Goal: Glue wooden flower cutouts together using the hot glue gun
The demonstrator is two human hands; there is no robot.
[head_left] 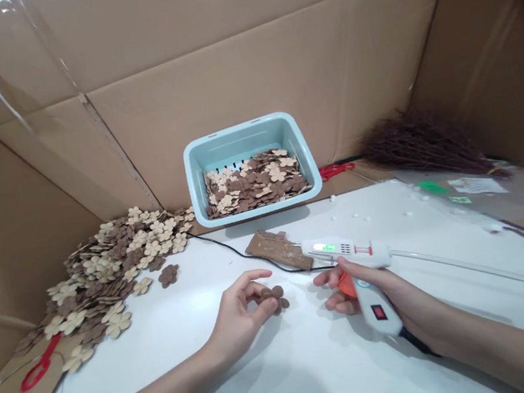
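My left hand (pixel 240 314) pinches a small brown felt flower (pixel 275 297) between thumb and fingers, just above the white table (pixel 279 378). My right hand (pixel 380 297) grips a white hot glue gun (pixel 349 255) with an orange trigger, a green light lit on its body and a red switch on the handle. The gun's nozzle points left toward a brown cardboard scrap (pixel 277 249). A clear glue stick (pixel 473 263) juts out behind the gun to the right.
A light blue basket (pixel 247 134) of brown and cream flowers sits at the back. A big loose pile of flowers (pixel 106 272) spreads on the left, with red scissors (pixel 41 366) near it. Dry twigs (pixel 426 142) lie back right. Cardboard walls enclose the table.
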